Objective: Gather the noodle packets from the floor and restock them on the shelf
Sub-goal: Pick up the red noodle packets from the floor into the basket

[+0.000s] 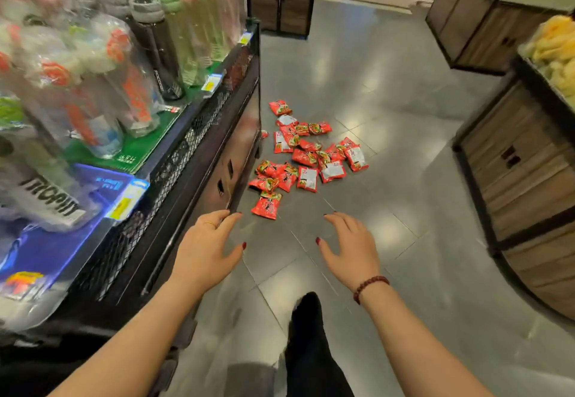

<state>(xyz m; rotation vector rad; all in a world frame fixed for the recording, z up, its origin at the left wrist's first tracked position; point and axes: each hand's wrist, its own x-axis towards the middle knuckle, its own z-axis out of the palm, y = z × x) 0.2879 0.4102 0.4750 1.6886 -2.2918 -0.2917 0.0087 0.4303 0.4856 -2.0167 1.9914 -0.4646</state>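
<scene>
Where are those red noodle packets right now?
The noodle packets lie scattered on the grey floor, mid-frame, beside the black shelf unit, ahead of both hands.

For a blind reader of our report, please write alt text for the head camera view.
Red noodle packets lie scattered on the grey floor beside a black shelf. The left hand and right hand reach toward them, open and empty.

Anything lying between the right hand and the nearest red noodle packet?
No. In the head view only bare grey floor tile separates the right hand from the nearest red plastic noodle packet.
</scene>
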